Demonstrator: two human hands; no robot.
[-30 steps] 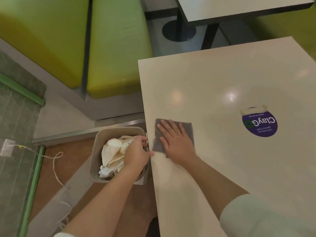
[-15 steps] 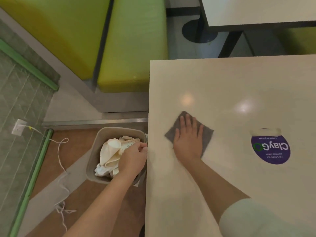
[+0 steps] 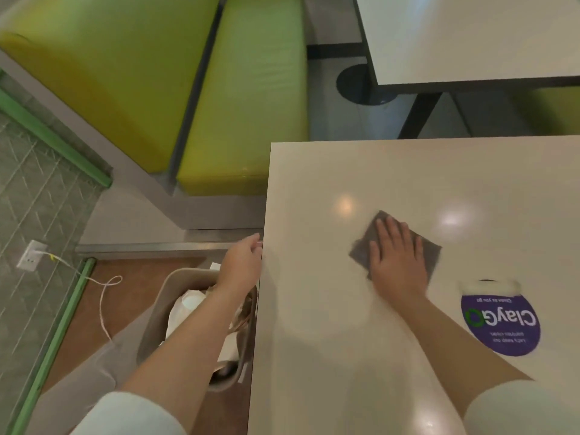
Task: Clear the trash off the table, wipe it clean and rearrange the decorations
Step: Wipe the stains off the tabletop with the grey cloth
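Note:
My right hand [image 3: 397,255] lies flat with straight fingers on a grey cloth [image 3: 433,254], pressing it onto the cream table [image 3: 314,309] left of a round purple sticker [image 3: 502,324]. My left hand [image 3: 243,262] reaches along the table's left edge, fingers loosely extended and touching the edge, holding nothing. Below my left forearm, a beige bin [image 3: 157,318] on the floor holds crumpled white paper trash [image 3: 185,309].
A green bench seat [image 3: 251,105] runs beyond the table's far edge. A second table [image 3: 470,36] stands at the top right on a dark base. A white cable [image 3: 103,296] trails over the floor from a wall socket [image 3: 31,255] at the left.
My right hand has slid the cloth rightward and away from the table's left edge. My left hand has left the bin's rim and moved up along the table edge.

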